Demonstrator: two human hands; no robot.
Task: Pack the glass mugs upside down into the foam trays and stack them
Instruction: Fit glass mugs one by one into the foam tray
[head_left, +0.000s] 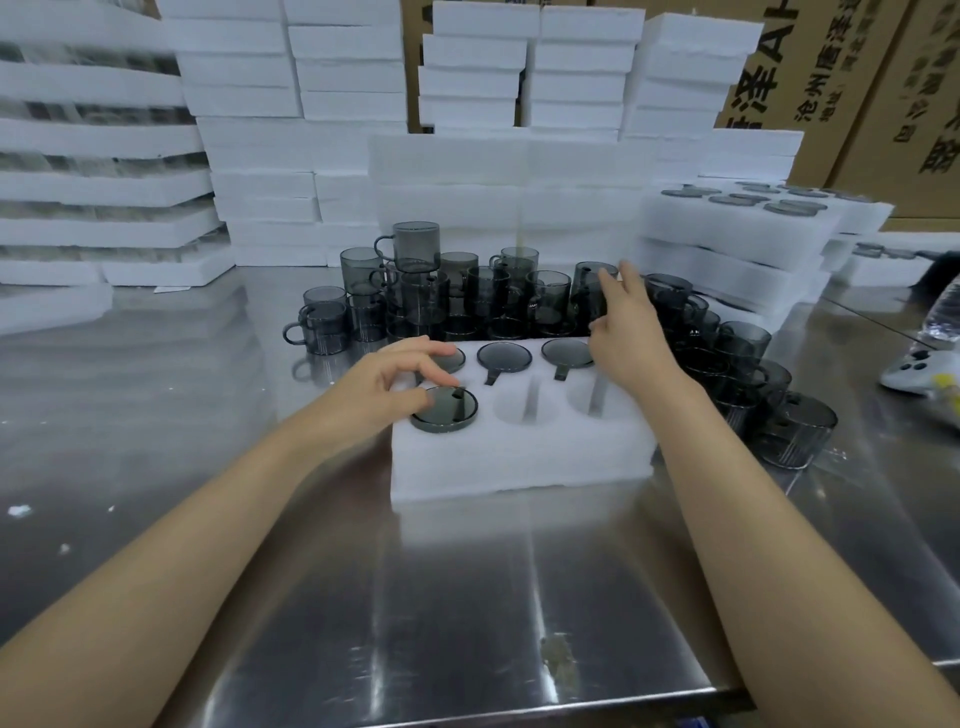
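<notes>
Packing warehouse (foam trays (291, 78), cartons (857, 78) stacked high).

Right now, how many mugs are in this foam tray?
4: back-left mug, partly behind the left hand; back-middle mug; back-right mug; front-left mug, sticking up. Front-middle pocket and front-right pocket are empty.

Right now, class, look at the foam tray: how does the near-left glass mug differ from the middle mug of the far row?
The near-left mug stands proud of the foam tray, not fully seated. The far-middle mug sits flush in its socket. The left hand curls its fingers over the near-left mug, while no hand touches the far-middle mug. Both are smoky grey glass, set base up.
</notes>
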